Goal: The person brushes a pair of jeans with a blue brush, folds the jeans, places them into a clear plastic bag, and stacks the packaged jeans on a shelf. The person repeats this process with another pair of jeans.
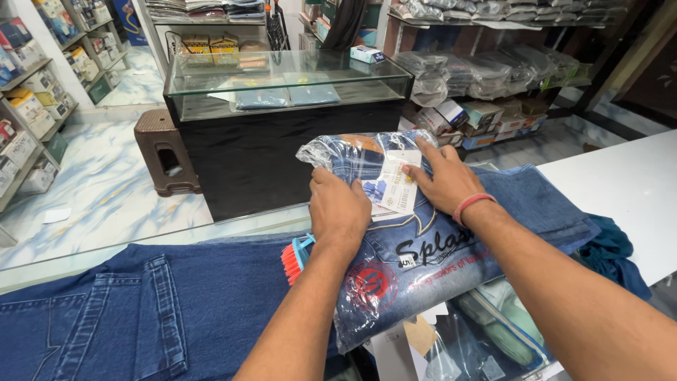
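Observation:
A folded pair of blue jeans in a clear printed plastic bag [395, 261] lies on a glass counter in front of me. My left hand [340, 210] presses down on its upper left part, fingers curled over the bag's far end. My right hand [443, 182], with a red band at the wrist, lies flat on the bag beside a white paper tag [396, 182]. Under the bag, a second pair of blue jeans [543, 204] spreads to the right. Another pair of dark blue jeans [141, 310] lies unfolded at the lower left.
A brush with red bristles and a blue handle [295, 257] sticks out beside my left wrist. A glass display case on a black base [282, 85] stands ahead, a brown plastic stool [163, 149] beside it. Shelves of packed clothes [486, 70] line the walls. A white table [620, 190] is at right.

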